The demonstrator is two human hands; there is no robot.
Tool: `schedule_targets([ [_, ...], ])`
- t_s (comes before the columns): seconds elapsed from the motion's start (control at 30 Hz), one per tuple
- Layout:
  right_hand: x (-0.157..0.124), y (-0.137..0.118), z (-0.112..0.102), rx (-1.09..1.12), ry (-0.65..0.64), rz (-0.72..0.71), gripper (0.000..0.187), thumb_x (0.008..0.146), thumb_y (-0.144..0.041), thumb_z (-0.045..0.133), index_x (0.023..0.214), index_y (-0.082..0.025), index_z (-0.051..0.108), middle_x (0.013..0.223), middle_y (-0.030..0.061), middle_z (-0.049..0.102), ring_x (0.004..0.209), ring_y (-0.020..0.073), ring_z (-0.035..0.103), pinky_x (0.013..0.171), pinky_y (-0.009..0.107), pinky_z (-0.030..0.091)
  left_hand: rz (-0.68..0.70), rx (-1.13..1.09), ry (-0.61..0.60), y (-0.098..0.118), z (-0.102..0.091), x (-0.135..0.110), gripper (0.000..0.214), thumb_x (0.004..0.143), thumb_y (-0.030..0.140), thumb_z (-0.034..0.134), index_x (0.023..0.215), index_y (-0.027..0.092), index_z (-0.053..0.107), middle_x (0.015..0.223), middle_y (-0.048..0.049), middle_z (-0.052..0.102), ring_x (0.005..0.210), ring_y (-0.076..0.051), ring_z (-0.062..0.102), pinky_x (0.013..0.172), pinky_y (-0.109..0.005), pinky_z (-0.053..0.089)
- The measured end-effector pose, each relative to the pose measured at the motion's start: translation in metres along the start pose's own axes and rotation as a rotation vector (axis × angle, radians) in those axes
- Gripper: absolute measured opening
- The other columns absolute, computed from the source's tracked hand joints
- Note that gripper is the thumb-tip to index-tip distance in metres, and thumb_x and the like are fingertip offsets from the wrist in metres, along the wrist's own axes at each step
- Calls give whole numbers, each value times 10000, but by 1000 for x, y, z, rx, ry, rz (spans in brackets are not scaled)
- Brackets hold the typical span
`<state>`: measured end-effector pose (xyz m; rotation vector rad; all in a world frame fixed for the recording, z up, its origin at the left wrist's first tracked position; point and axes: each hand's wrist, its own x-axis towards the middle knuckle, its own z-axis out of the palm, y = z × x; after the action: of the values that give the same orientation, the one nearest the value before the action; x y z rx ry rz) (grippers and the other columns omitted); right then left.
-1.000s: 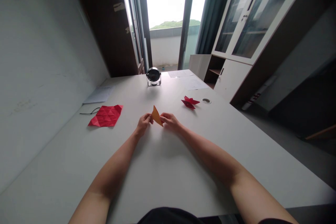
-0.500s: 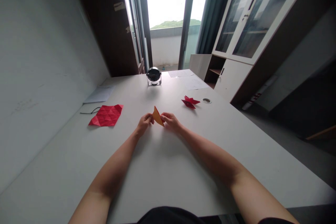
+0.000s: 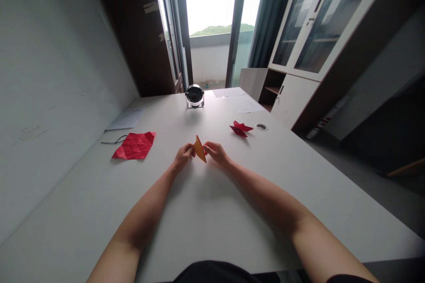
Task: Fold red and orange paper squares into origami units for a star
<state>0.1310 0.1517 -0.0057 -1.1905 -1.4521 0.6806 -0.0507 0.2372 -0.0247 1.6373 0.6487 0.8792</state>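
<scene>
A small folded orange paper [image 3: 199,149] stands on edge between my two hands, just above the white table [image 3: 206,212]. My left hand [image 3: 183,156] pinches its left side with curled fingers. My right hand [image 3: 216,152] pinches its right side, fingers closed on the paper. Both forearms reach forward over the table from the near edge.
A creased red paper sheet [image 3: 134,145] lies flat at the left, with a thin black cord beside it. A folded red paper shape [image 3: 241,128] sits at the right near a round cable hole [image 3: 261,127]. A small round fan [image 3: 194,96] and white sheets [image 3: 125,119] lie farther back.
The orange paper has turned slightly more upright and narrower between the fingers. Both hands stay in about the same place.
</scene>
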Motion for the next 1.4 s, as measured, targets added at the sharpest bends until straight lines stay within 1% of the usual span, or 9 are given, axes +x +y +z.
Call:
schedule_targets([
  [0.23, 1, 1, 0, 89, -19, 30, 402, 894, -540, 552, 764, -170, 637, 677, 19, 624, 638, 149, 567, 602, 245, 419, 20, -13, -27, 1, -1, -1, 246, 904, 394, 534, 875, 167, 624, 633, -1, 601, 586, -126, 533, 586, -249, 392],
  [0.33, 2, 3, 1, 179, -67, 73, 426, 868, -576, 568, 793, -164, 645, 703, 28, 630, 660, 159, 575, 626, 260, 440, 30, -22, -32, 2, -2, 0, 242, 903, 391, 542, 870, 167, 625, 635, -1, 597, 594, -127, 534, 600, -253, 398],
  [0.43, 3, 6, 1, 254, -123, 120, 459, 840, -614, 582, 795, -161, 644, 689, 23, 606, 658, 160, 558, 629, 267, 441, 29, -35, -27, 4, -2, -1, 244, 896, 396, 555, 871, 165, 629, 629, 0, 593, 587, -127, 530, 610, -258, 401],
  [0.57, 4, 11, 1, 268, -125, 134, 475, 836, -624, 581, 752, -161, 643, 654, 10, 566, 627, 145, 513, 609, 258, 404, 40, -82, -34, 8, -1, -1, 241, 886, 394, 568, 881, 163, 636, 631, -1, 592, 596, -128, 529, 620, -261, 402],
  [0.77, 5, 14, 0, 363, -132, 158, 471, 849, -611, 569, 816, -151, 664, 674, 15, 572, 620, 145, 511, 615, 265, 408, 48, -122, -49, 9, -1, -1, 235, 878, 383, 585, 912, 156, 638, 626, 1, 591, 597, -128, 530, 618, -263, 401],
  [0.97, 7, 13, -1, 323, -112, 134, 431, 859, -569, 549, 780, -158, 648, 667, 17, 573, 628, 145, 518, 617, 264, 419, 45, -107, -33, 9, -1, -2, 219, 873, 367, 579, 902, 159, 643, 631, 2, 595, 599, -129, 542, 619, -264, 410],
  [1.07, 7, 13, 1, 293, -63, 131, 322, 823, -482, 576, 812, -168, 645, 682, 14, 597, 643, 150, 543, 628, 267, 442, 28, -79, -2, 10, 0, -2, 218, 865, 370, 577, 894, 164, 642, 627, 5, 592, 591, -130, 542, 610, -262, 410],
  [1.23, 5, 11, 4, 257, -59, 115, 214, 757, -342, 581, 872, -170, 637, 709, 17, 631, 650, 153, 566, 635, 271, 466, 9, -50, 40, 8, 1, -2, 230, 866, 387, 568, 864, 168, 634, 612, 11, 575, 575, -128, 526, 592, -256, 410],
  [1.4, 4, 13, 2, 36, 11, 75, 183, 782, -278, 534, 880, -181, 654, 673, -7, 627, 615, 135, 562, 608, 243, 435, 15, 9, 77, 2, 2, -1, 218, 867, 374, 550, 880, 175, 638, 612, 11, 582, 568, -129, 529, 570, -249, 405],
])
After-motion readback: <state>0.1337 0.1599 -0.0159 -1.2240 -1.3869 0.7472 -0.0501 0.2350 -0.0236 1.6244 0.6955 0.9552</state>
